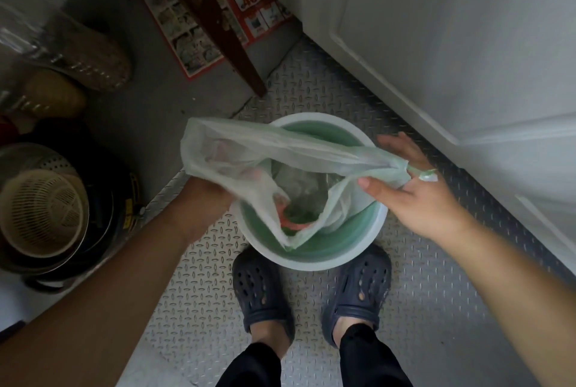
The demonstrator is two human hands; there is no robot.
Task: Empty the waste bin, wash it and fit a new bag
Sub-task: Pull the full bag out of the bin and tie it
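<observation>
My feet in dark clogs (265,290) stand right against the near rim of the waste bin (314,262), which sits on the patterned metal floor (193,308) so I can work straight down into it. The old bag (280,149), pale green and thin, is partly out of the bin, its lower end still hanging inside with some orange and green waste showing through. My left hand (202,196) comes in low from the left and goes under the bag's edge; the plastic covers the fingers, so I judge it grips the film but can't see how. My right hand (411,181) is out over the far right rim, fingers fairly straight, a twisted corner of bag pinched between them. Hands well apart, I think to spread the mouth before lifting. Beyond, a strainer basket (40,212) sits left and a white door (452,28) right.
</observation>
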